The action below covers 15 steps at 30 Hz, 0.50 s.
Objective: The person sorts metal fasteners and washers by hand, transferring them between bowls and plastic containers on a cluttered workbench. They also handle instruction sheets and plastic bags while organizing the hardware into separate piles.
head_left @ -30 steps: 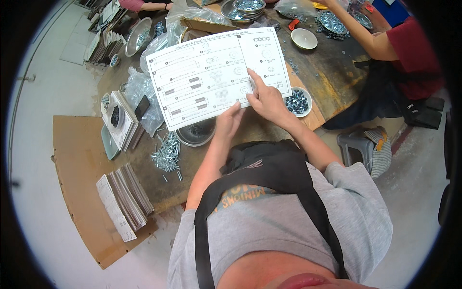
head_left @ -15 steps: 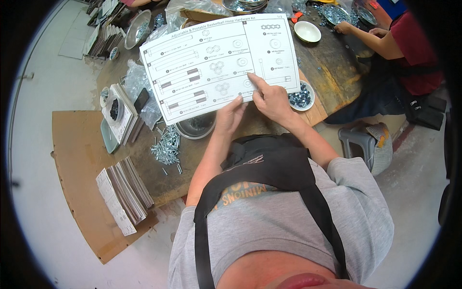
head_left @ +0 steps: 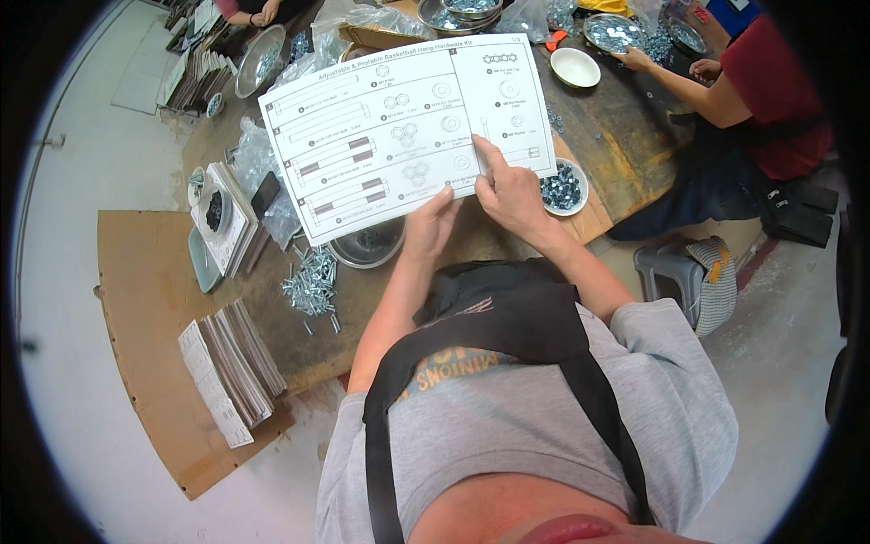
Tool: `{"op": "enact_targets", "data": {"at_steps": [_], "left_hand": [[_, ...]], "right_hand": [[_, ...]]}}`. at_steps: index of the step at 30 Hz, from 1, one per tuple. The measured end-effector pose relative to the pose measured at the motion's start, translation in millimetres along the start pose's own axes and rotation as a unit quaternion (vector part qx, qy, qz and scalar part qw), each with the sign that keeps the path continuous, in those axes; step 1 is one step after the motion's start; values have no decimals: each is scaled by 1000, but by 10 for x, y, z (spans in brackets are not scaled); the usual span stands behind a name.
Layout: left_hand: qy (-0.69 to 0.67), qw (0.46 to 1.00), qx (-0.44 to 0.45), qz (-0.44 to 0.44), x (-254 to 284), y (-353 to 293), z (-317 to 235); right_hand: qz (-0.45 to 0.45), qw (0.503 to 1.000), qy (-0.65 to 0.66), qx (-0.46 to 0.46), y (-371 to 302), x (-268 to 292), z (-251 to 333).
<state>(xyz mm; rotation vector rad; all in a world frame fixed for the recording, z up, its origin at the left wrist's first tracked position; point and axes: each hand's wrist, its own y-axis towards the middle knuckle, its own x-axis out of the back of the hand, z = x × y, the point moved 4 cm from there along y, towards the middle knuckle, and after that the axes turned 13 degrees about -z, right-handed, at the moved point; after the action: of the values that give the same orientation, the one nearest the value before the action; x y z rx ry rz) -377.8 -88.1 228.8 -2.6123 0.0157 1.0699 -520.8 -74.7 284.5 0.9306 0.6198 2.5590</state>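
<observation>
Above the near side of the bench (head_left: pixel 625 172), a printed sheet (head_left: pixel 408 136) is held up at a slight tilt, showing line drawings of bolts, nuts and washers in ruled boxes. The left hand (head_left: pixel 431 225) is closed on its lower edge, thumb on the front and the other fingers out of sight behind. The right hand (head_left: pixel 509 192) is partly curled at the lower right of the sheet, its index finger stretched out over the drawings; whether it also grips the paper, I cannot tell.

Below the sheet, a metal bowl (head_left: pixel 367 265) shows only its near part. Just left of it lies a loose pile of bolts (head_left: pixel 311 281). Farther left, a stack of cards (head_left: pixel 237 231) carries a small dish of dark pieces, near a clear plastic bag (head_left: pixel 258 168). Right of the sheet, a white bowl (head_left: pixel 583 188) of nuts rests beside the right hand, and another white bowl (head_left: pixel 575 67) sits farther back.

At the far right, a co-worker in a red sleeve (head_left: pixel 766 109) has one hand at the rim of a metal plate (head_left: pixel 594 43) of small parts. Lower left, a second stack of cards (head_left: pixel 236 367) stands on a brown cardboard sheet (head_left: pixel 145 317).
</observation>
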Motion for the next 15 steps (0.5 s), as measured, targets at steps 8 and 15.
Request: {"op": "enact_targets", "data": {"at_steps": [8,15], "left_hand": [[31,999,12,-20,114,-28,8],[42,999,16,-9,172,-74,-37]], "right_hand": [[31,999,-33,-3,-7,-88,44],[99,991,-89,-14,1,-164,196]]}}
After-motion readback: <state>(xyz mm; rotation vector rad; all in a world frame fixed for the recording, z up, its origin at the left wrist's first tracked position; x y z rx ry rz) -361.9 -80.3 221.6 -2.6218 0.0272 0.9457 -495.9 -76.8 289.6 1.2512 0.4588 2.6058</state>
